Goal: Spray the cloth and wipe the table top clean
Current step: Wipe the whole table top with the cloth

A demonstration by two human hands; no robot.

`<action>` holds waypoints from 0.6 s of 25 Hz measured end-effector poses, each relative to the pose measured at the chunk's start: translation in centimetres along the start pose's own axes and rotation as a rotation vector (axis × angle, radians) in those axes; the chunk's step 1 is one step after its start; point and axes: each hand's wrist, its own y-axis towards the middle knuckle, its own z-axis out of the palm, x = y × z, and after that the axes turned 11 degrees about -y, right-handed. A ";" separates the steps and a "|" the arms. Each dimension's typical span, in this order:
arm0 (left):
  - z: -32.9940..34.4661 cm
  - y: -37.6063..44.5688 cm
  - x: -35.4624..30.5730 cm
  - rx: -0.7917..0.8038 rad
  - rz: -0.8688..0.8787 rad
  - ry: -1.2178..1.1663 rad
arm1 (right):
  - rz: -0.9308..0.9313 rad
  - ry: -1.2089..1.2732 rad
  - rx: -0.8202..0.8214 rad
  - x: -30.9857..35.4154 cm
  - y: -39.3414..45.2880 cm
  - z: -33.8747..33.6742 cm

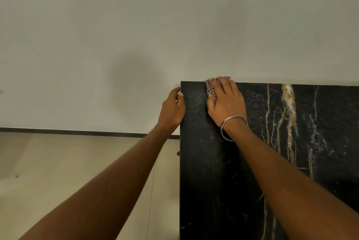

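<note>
A black marble table top point(204, 162) with gold and white veins fills the right half of the head view. My right hand point(226, 102), with a metal bangle on the wrist, presses a folded checked cloth point(210, 89) flat on the table's far left corner. Most of the cloth is hidden under the palm. My left hand point(172, 109) grips the table's left edge near that corner, thumb on top and fingers curled around the side. No spray bottle is in view.
A plain pale wall point(136, 26) stands right behind the table's far edge. A beige tiled floor point(68, 162) with a dark skirting strip lies to the left of the table. A small blue speck lies on the floor at the far left.
</note>
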 end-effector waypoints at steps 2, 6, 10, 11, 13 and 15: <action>0.1 -0.6 0.1 0.010 -0.009 -0.030 | 0.065 -0.015 0.019 -2.2 -1.1 -0.2; 0.1 -2.1 0.0 0.020 -0.014 -0.067 | 0.165 -0.018 0.045 -1.8 -3.5 -0.7; 0.1 -4.2 -0.3 0.038 -0.033 -0.065 | 0.135 -0.037 0.051 1.4 -6.7 -1.5; 0.0 -4.8 -0.4 0.042 -0.035 -0.062 | 0.127 -0.035 0.051 2.2 -7.6 -1.8; -0.2 -6.0 -0.6 0.048 -0.040 -0.053 | 0.106 -0.030 0.057 3.7 -9.7 -2.4; -0.4 -7.3 -0.7 0.054 -0.045 -0.058 | 0.083 -0.021 0.054 4.7 -12.1 -3.1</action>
